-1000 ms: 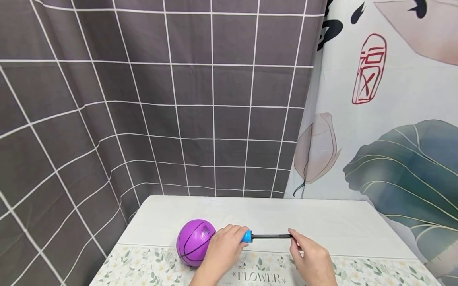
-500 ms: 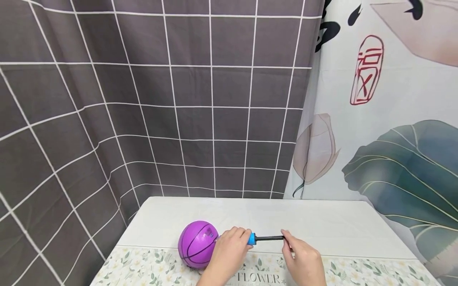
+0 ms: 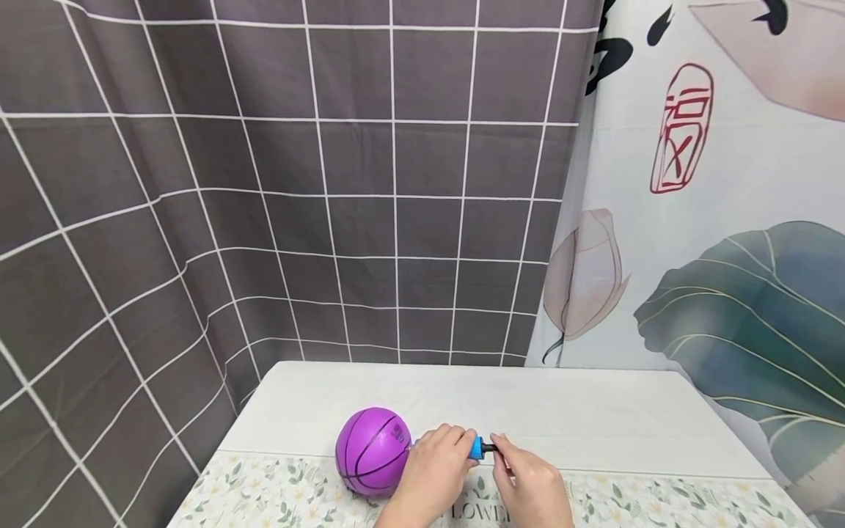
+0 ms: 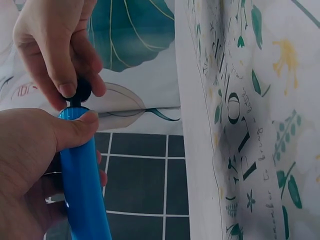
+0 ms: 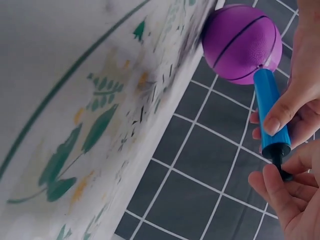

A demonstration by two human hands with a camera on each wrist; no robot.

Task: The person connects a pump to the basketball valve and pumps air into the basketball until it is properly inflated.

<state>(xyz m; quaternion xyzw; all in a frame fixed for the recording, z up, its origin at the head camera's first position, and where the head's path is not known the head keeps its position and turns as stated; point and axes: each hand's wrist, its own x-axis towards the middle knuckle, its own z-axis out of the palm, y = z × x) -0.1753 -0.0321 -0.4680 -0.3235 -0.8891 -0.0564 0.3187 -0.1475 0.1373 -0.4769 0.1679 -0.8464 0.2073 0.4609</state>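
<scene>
A purple ball with black basketball lines rests on the table at the left of the hands. My left hand grips the blue barrel of a hand pump, whose front end meets the ball in the right wrist view. My right hand pinches the pump's black handle between thumb and fingers. Only a short piece of black rod shows between barrel and handle. In the left wrist view the right hand sits just above the left thumb. Most of the barrel is hidden behind the left hand in the head view.
The table wears a white cover with a floral band and printed lettering along the near side. A dark grid-patterned curtain hangs behind and to the left. At the right hangs a white cloth with leaf prints.
My right hand has moved left toward the left hand, pushing the pump's black rod into the blue barrel. The ball and left hand have shifted slightly right.
</scene>
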